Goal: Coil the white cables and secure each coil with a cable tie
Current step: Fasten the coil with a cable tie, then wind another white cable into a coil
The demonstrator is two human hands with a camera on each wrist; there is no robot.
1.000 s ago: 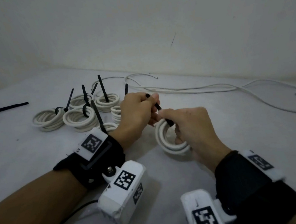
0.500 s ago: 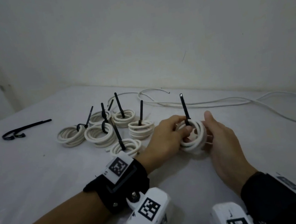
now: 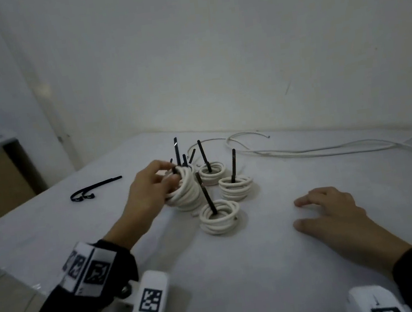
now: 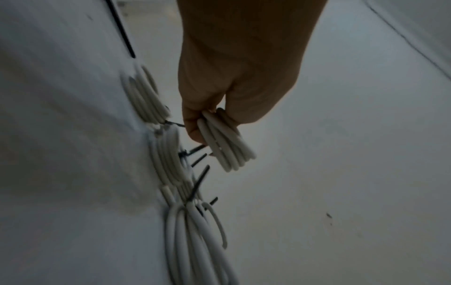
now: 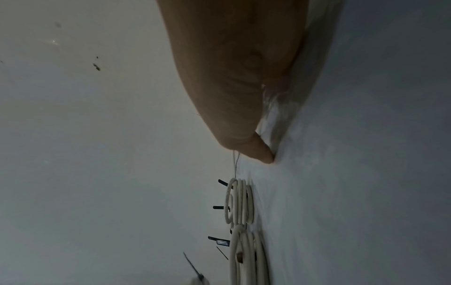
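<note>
White desk (image 3: 266,265) carries everything. Loose white cable (image 3: 317,150) runs uncoiled along the far edge toward the right edge, one free end curling near the far middle. Left hand (image 3: 149,189) is out over the desk's middle, fingers and thumb curled round a tied coil (image 3: 185,188), holding it tilted and lifted over the cluster; left wrist view shows the same coil (image 4: 225,143) pinched between thumb and fingers, clear of the surface. Right hand (image 3: 338,214) lies flat on the desk toward the right, fingers spread and relaxed, holding nothing, well apart from the coils. Three finished coils sit just right of the held one: nearest coil (image 3: 219,215), middle coil (image 3: 236,186), far coil (image 3: 211,172), each with a black tie tail standing up. More coils behind the left hand, count unclear. Spare black cable ties (image 3: 91,190) lie near the left edge.
</note>
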